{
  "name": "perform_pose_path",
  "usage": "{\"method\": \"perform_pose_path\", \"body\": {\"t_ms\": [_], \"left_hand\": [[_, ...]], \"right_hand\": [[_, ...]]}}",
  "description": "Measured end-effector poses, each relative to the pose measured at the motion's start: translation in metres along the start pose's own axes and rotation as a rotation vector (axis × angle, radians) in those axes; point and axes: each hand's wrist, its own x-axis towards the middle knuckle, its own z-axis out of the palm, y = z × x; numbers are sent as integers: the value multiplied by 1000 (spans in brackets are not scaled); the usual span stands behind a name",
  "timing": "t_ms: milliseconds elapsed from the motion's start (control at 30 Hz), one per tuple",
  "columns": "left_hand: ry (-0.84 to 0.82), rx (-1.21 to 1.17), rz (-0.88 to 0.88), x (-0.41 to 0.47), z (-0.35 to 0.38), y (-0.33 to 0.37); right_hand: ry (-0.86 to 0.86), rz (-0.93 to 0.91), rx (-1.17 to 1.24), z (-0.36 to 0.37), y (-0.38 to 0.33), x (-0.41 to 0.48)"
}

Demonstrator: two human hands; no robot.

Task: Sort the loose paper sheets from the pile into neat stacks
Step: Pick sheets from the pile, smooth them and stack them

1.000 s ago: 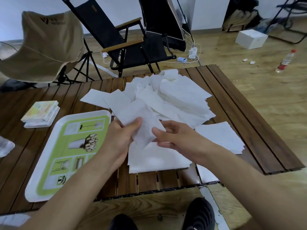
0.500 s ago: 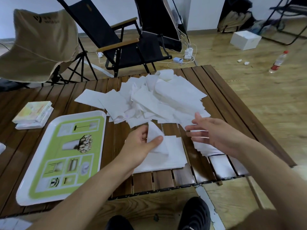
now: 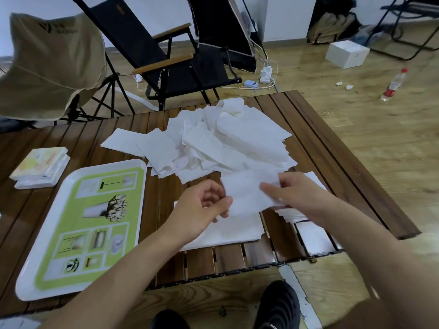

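Observation:
A messy pile of white paper sheets (image 3: pixel 225 141) covers the far middle of the slatted wooden table (image 3: pixel 332 162). My right hand (image 3: pixel 301 193) and my left hand (image 3: pixel 202 210) together hold one white sheet (image 3: pixel 247 193) above the table, each pinching one side. Under the held sheet lies a flat stack of sheets (image 3: pixel 232 231) near the front edge. A second, smaller stack (image 3: pixel 294 214) lies to the right, partly hidden by my right wrist.
A green and white tray (image 3: pixel 78 224) lies at the left front. Small books (image 3: pixel 40 167) sit beyond it. Folding chairs (image 3: pixel 171 58) stand behind the table. A white box (image 3: pixel 346 54) and a bottle (image 3: pixel 394 85) are on the floor at right. My shoes (image 3: pixel 278 305) show below.
My left hand laid the earlier sheet on the near stack. My right hand reached to the pile, and now both hands hold a fresh sheet above that stack.

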Motion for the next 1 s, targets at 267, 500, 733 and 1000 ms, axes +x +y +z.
{"method": "perform_pose_path", "body": {"t_ms": [267, 500, 733, 1000], "left_hand": [[302, 831, 69, 32, -51, -47], [327, 1012, 107, 66, -73, -77], [420, 925, 22, 114, -99, -74], [542, 822, 17, 144, -117, -81]], "right_hand": [[250, 164, -258, -69, 42, 15], [356, 234, -688, -74, 45, 28], [498, 42, -668, -67, 19, 14], [393, -152, -598, -21, -7, 16]]}}
